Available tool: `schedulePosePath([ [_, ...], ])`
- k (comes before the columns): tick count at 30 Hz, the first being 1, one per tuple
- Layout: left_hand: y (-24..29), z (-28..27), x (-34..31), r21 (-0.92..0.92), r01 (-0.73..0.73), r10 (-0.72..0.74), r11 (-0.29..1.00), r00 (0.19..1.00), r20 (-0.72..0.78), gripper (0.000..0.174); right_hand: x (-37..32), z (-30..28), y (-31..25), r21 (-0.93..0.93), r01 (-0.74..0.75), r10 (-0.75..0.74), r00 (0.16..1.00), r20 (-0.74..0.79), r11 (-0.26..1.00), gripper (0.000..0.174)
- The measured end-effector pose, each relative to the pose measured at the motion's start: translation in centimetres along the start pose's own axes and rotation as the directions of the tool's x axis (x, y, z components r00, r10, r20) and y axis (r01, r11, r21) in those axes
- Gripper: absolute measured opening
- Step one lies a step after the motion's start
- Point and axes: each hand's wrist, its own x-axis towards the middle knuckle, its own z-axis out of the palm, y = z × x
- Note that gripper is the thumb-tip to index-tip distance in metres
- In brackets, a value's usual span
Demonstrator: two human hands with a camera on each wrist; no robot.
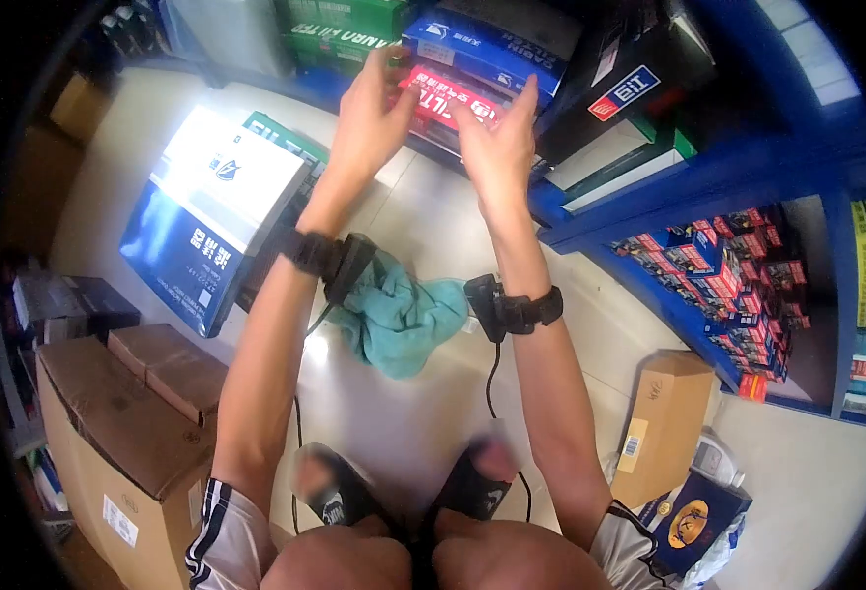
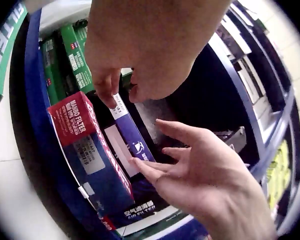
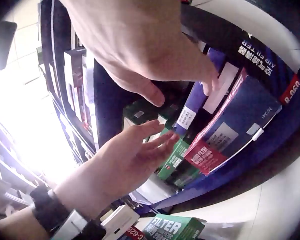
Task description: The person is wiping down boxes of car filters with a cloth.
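Note:
Both hands are over the shelf, at opposite ends of a narrow blue box (image 2: 131, 131) standing among other boxes. My left hand (image 1: 379, 123) (image 2: 145, 45) (image 3: 135, 155) has bent, relaxed fingers beside the box's white-labelled end. At the other end, my right hand (image 1: 500, 157) (image 2: 205, 175) (image 3: 140, 45) is spread, its fingertips at or just over the box; contact is unclear. A red and blue filter box (image 1: 453, 106) (image 2: 105, 165) (image 3: 235, 125) stands alongside, nearer the shelf's front edge. Neither hand is seen gripping anything.
Green boxes (image 2: 76, 57) stand at the shelf's left, and a large black box (image 1: 625, 84) at its right. On the floor are a teal cloth (image 1: 404, 315), a white and blue box (image 1: 212, 206) and cardboard cartons (image 1: 123, 423) (image 1: 664, 423). Small red boxes (image 1: 718, 275) fill a lower shelf.

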Motion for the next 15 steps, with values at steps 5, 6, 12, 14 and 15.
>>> schedulePosePath([
  [5, -0.2, 2.0, 3.6, -0.259, 0.233, -0.205, 0.937, 0.97, 0.131, 0.061, 2.7, 0.8, 3.0, 0.16, -0.049, 0.047, 0.999, 0.015, 0.986, 0.115],
  [6, -0.5, 2.5, 4.1, -0.258, 0.237, -0.209, 0.937, 0.969, 0.134, 0.061, 2.9, 0.6, 2.9, 0.159, -0.054, 0.052, 0.999, 0.015, 0.986, 0.115],
  [12, -3.2, 5.6, 5.5, -0.421, 0.288, -0.2, 0.86, 0.95, 0.242, 0.052, 4.0, 0.5, 3.8, 0.205, -0.115, 0.105, 0.993, 0.062, 0.972, 0.107],
  [14, -3.4, 5.8, 5.2, -0.427, 0.313, -0.22, 0.848, 0.942, 0.254, 0.052, 4.3, 0.9, 4.7, 0.175, -0.089, 0.084, 0.996, 0.034, 0.981, 0.109],
  [15, -3.2, 5.8, 5.1, -0.455, 0.303, -0.21, 0.837, 0.947, 0.244, 0.052, 4.2, 1.1, 4.8, 0.146, -0.058, 0.057, 0.998, 0.009, 0.988, 0.111],
])
